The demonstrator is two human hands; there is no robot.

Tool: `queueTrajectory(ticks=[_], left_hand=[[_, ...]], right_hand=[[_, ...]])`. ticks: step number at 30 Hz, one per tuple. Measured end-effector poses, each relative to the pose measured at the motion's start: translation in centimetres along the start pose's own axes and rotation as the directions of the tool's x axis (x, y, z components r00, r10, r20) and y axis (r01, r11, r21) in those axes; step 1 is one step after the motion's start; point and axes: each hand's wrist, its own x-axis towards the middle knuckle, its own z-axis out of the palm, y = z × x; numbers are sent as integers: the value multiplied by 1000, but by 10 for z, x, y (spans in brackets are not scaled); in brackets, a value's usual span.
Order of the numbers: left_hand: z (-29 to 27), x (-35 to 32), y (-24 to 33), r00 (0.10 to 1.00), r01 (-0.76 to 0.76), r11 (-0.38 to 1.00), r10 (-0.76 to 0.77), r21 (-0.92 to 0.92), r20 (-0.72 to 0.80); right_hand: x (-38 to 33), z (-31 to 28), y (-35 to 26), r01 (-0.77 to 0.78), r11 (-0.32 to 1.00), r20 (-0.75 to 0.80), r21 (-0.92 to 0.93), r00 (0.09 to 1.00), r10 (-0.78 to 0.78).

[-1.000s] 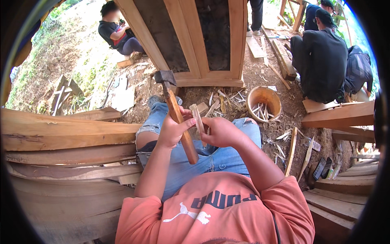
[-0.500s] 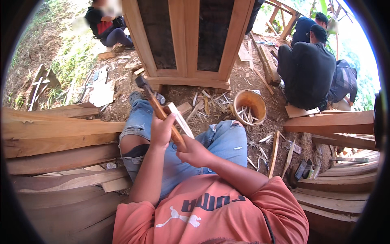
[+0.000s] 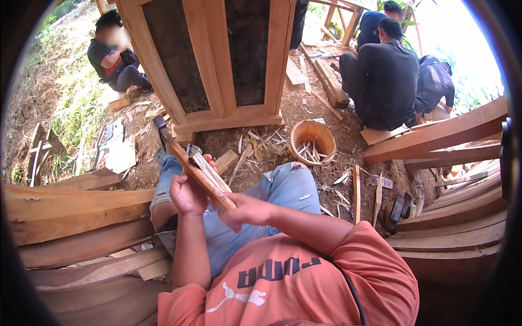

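Note:
My left hand [image 3: 187, 196] is closed around pale wooden strips [image 3: 218, 180], held slanting above my lap. Across it lies a hammer [image 3: 190, 165] with a long, worn wooden handle and a dark metal head at its far left end. The handle's near end is gripped by my right hand [image 3: 242, 211], close to the lower end of the strips. Some fingers of both hands are hidden behind the handle and the strips.
A panelled wooden cabinet [image 3: 217, 114] stands ahead. Right of it, a bucket [image 3: 312, 142] holds wood slivers. Stacked boards [image 3: 81, 212] flank my left, with beams [image 3: 446, 130] on my right. One person [image 3: 114, 54] sits far left; others [image 3: 380, 81] crouch far right.
The hammer and strips have shifted left and lower in the picture, and the handle now lies more across the strips. The view has turned, moving the cabinet and bucket leftward. Both hands keep their hold.

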Motion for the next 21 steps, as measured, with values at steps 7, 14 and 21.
queueTrajectory(ticks=[7, 14, 21], left_hand=[[-3, -6, 11, 996, -6, 984, -9, 176, 87], [6, 1, 19, 981, 101, 918, -28, 384, -192], [7, 70, 45, 969, 48, 277, 221, 960, -112]], right_hand=[[-13, 8, -22, 110, 990, 181, -86, 979, -93], [-20, 14, -38, 169, 976, 288, -136, 950, -125], [-27, 16, -73, 20, 861, -176, -507, 976, -127]])
